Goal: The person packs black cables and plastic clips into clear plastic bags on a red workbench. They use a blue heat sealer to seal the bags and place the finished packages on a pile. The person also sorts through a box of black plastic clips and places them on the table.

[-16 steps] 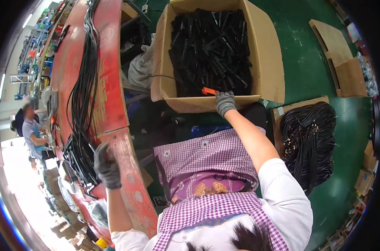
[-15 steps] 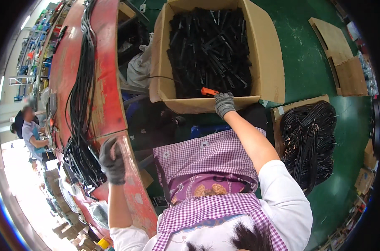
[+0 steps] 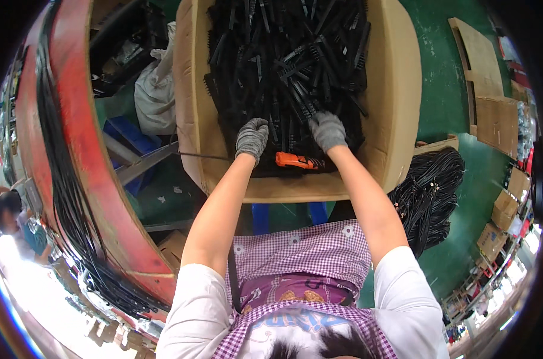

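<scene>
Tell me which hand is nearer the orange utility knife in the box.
Left, narrowly. The left hand sits just up-left of the orange utility knife; the right hand is above its other end, slightly farther. Neither touches it.

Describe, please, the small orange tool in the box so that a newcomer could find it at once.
Start at the big open cardboard box in front of the person, filled with black comb-like plastic parts. At its near edge, between the gloved left hand and right hand, lies the orange tool. It is the only bright orange thing among black pieces.
</scene>
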